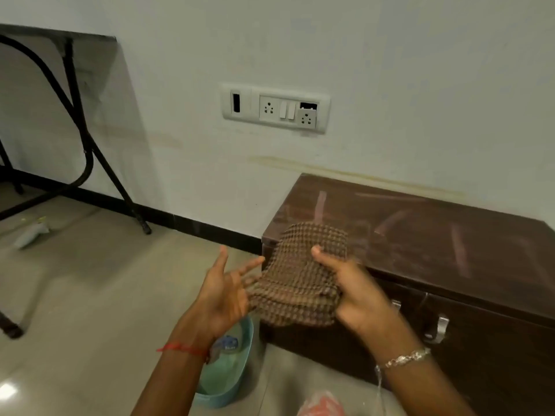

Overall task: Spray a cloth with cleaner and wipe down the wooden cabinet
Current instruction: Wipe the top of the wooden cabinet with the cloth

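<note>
The right hand [357, 295] pinched the brown waffle-weave cloth [295, 280] over the near-left corner of the dark wooden cabinet [420, 235] (its length ran off rightward), while the left hand [223, 291], splayed and empty, hovered beside the cloth's left edge.

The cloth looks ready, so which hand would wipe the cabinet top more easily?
Probably the right hand: it grips the brown cloth with its thumb on top, just above the wooden cabinet. The left hand is spread open beside the cloth, over the floor and a teal tub.
</note>
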